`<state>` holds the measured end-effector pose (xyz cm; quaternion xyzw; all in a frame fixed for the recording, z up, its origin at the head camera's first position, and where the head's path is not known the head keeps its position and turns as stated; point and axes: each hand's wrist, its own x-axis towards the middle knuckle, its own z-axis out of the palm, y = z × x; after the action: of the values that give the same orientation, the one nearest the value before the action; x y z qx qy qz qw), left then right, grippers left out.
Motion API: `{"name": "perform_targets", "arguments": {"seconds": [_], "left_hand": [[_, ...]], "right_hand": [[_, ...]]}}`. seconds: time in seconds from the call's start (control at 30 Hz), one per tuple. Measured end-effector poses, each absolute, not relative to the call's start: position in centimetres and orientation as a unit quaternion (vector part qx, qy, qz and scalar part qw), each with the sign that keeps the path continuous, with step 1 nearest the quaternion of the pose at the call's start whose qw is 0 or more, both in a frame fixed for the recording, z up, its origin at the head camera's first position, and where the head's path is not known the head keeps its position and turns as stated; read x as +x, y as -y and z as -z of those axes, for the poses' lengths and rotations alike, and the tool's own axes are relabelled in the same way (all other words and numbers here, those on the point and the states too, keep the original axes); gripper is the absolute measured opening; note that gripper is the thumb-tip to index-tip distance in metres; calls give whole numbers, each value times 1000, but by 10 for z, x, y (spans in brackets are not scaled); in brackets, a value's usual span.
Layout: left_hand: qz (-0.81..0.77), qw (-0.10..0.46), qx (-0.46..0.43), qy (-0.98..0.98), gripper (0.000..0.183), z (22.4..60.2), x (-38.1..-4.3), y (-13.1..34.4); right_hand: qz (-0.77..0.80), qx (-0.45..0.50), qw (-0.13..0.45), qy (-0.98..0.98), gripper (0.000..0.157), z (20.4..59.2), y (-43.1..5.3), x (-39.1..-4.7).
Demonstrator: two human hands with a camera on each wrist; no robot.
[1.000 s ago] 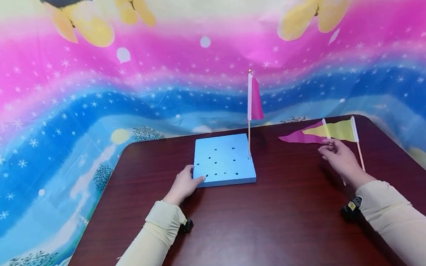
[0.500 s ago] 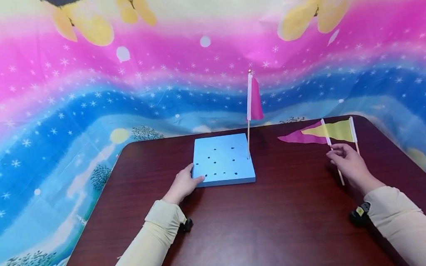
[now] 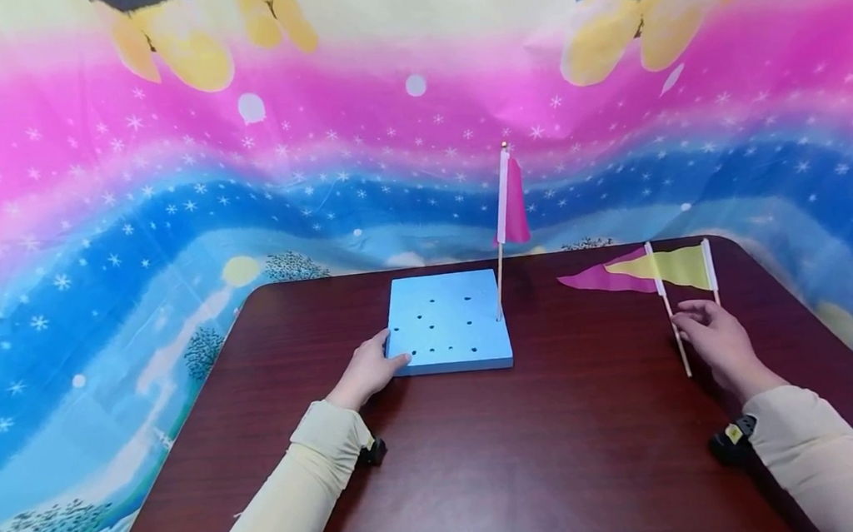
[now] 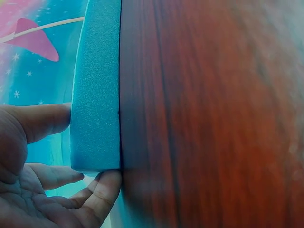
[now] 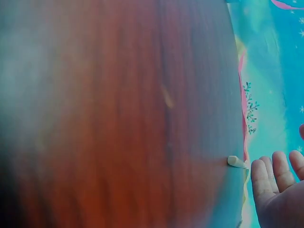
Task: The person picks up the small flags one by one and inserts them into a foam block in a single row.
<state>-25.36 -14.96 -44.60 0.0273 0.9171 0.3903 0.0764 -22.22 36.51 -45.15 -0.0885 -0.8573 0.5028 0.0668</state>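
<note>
A flat blue foam board point(image 3: 446, 319) with several small holes lies on the table, and my left hand point(image 3: 369, 369) holds its near left corner. In the left wrist view the thumb point(image 4: 45, 121) presses on the top face while the fingers point(image 4: 102, 194) bear against the side. A pink flag point(image 3: 514, 205) stands upright in a hole at the board's right edge. To the right, a purple pennant point(image 3: 593, 276) and a yellow pennant point(image 3: 678, 267) lie overlapping on the table. My right hand point(image 3: 718, 343) hovers with extended fingers beside the purple pennant's stick, covering part of the yellow one's stick.
The dark wood table point(image 3: 547, 457) has rounded far corners. A colourful printed cloth point(image 3: 356, 138) hangs close behind it and down the sides. A black camera sits on each wrist.
My right hand has moved toward me and slightly right, from near the pennants' cloth down to beside the sticks. My left hand, the board and the flags stay put.
</note>
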Motion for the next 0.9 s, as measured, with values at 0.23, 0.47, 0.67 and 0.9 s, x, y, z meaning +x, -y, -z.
{"name": "perform_targets", "arguments": {"seconds": [0.23,0.47,0.67,0.9], "left_hand": [[-382,74,29,-921,74,446,-254,149],[-386,73,27,-919,73,447,-254,149],[-393,72,31,-916,73,448,-254,150],[-398,71,32,-914,74,448,-254,151]], "right_hand": [[-528,-105,45,842,54,458,-369,-218],[-525,-113,36,843,55,459,-370,-217],[-495,-102,23,862,52,460,-372,-216],[-465,-112,18,878,50,461,-369,-215]]}}
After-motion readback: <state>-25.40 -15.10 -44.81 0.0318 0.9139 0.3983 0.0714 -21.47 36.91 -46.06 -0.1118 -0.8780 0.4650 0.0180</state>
